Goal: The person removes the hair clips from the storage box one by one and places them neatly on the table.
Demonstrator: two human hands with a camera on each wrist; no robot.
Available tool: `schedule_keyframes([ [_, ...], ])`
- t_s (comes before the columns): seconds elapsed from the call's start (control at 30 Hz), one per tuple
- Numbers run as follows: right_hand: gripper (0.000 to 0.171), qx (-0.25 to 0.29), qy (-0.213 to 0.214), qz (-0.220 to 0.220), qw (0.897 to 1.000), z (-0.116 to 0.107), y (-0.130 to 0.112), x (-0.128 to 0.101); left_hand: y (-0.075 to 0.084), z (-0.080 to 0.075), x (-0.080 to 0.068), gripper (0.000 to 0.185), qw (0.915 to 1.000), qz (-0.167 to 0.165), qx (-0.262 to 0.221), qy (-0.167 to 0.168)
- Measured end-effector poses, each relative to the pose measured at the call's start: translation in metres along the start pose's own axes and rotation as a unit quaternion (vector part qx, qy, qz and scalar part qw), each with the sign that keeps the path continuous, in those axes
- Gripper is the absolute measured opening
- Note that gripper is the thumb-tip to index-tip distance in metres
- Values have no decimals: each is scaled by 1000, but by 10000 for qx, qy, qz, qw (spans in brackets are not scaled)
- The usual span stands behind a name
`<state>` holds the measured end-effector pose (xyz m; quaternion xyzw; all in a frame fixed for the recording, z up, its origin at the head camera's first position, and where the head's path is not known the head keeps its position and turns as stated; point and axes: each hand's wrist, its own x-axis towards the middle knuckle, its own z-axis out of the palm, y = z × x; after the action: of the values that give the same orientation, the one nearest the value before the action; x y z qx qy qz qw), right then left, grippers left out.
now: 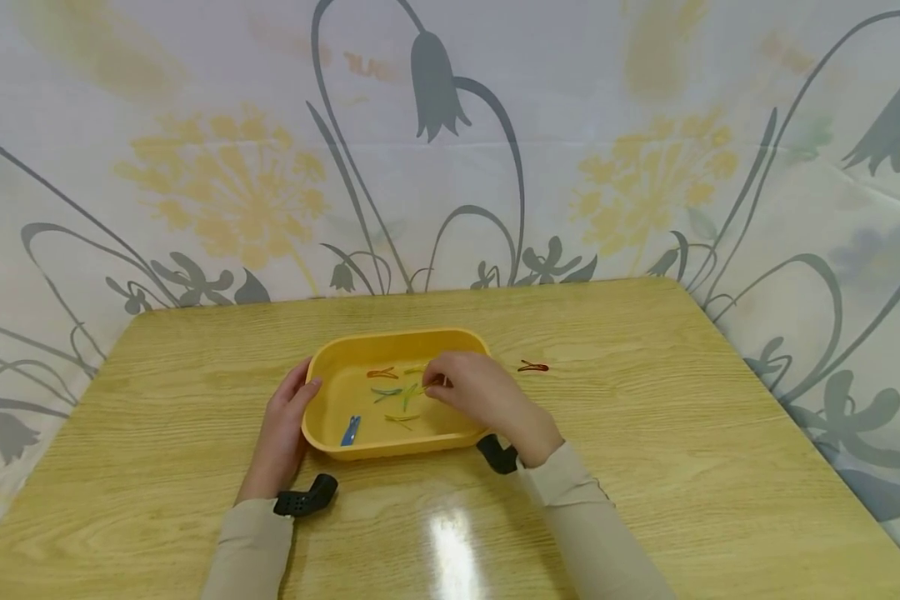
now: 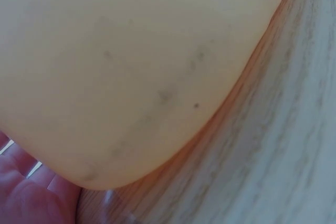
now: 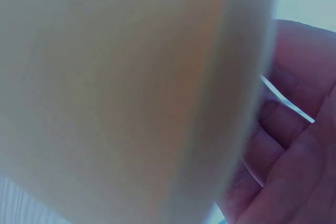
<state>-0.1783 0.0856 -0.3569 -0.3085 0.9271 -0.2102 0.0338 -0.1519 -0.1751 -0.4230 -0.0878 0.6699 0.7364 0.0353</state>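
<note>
A yellow plastic tray (image 1: 397, 452) sits on the table with several small hair clips in it. My left hand (image 1: 287, 421) grips its left end, thumb over the rim and fingers along the outside wall. Over the right part of the tray, my right hand (image 1: 476, 392) reaches down with curled fingers, pinching a thin yellow hair clip (image 1: 424, 388) that is mostly hidden. Near those fingertips lie a green clip (image 1: 408, 398), a teal clip (image 1: 387, 392) and a yellow clip (image 1: 401, 417). An orange clip (image 1: 382, 374) is farther back, and a blue clip (image 1: 351, 431) lies at front left.
A dark red hair clip (image 1: 533, 366) lies on the wooden table (image 1: 682, 450), right of the tray. Behind the table's far edge hangs a flowered curtain (image 1: 450, 183). Both wrists wear black camera mounts (image 1: 306, 497). The tray's outer wall (image 2: 147, 77) fills most of the left wrist view.
</note>
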Motion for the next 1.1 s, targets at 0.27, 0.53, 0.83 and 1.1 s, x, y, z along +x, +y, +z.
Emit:
schedule_keyframes([
  [0.27, 16, 181, 48, 188, 9996, -6, 3, -2, -1, 0, 0, 51, 9999, 115, -5, -69],
  [0.53, 16, 342, 143, 231, 9990, -11, 11, -3, -1, 1, 0, 52, 10000, 7, 38, 28],
  [0.83, 14, 358, 215, 391, 9984, -20, 15, -7, 0, 1, 0, 51, 10000, 67, 66, 6],
  [1.1, 16, 99, 417, 384, 9983, -25, 21, -10, -1, 1, 0, 51, 9999, -12, 86, 94],
])
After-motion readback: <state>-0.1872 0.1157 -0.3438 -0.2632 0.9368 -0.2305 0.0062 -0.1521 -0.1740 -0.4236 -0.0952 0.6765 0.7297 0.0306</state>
